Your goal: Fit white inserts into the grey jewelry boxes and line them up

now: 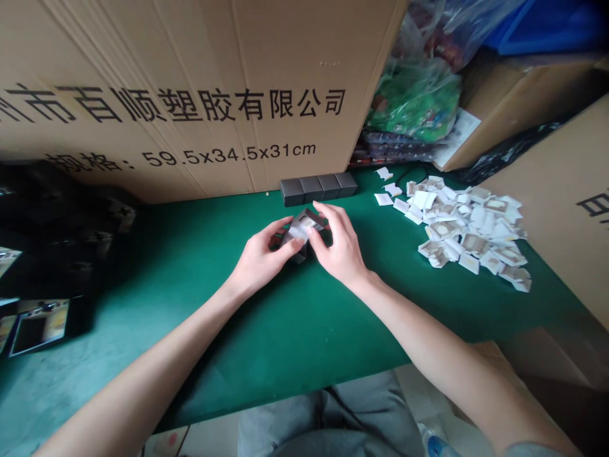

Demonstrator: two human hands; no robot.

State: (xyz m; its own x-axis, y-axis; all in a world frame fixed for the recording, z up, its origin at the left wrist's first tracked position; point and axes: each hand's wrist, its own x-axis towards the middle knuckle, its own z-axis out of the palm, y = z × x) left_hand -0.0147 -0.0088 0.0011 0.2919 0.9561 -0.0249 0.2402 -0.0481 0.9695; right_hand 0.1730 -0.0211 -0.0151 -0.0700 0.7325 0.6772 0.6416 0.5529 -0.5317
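Head view, and just on the near side of the row of dark boxes (318,188), left hand (261,257) and right hand (341,249) are both gripping one small dark box (299,256), thumbs at its pale inside (298,232). Looks like the inside is being worked; the next move seems to call for a steady hold and careful thumbs. It's tilted, opening apparently upward, long axis seemingly slanting from near-left toward the row.

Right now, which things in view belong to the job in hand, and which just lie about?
Likely the job:
held box, between left hand and right hand
grey box row
white pieces

Likely lying about:
big carton
green-filled bag
blue bin
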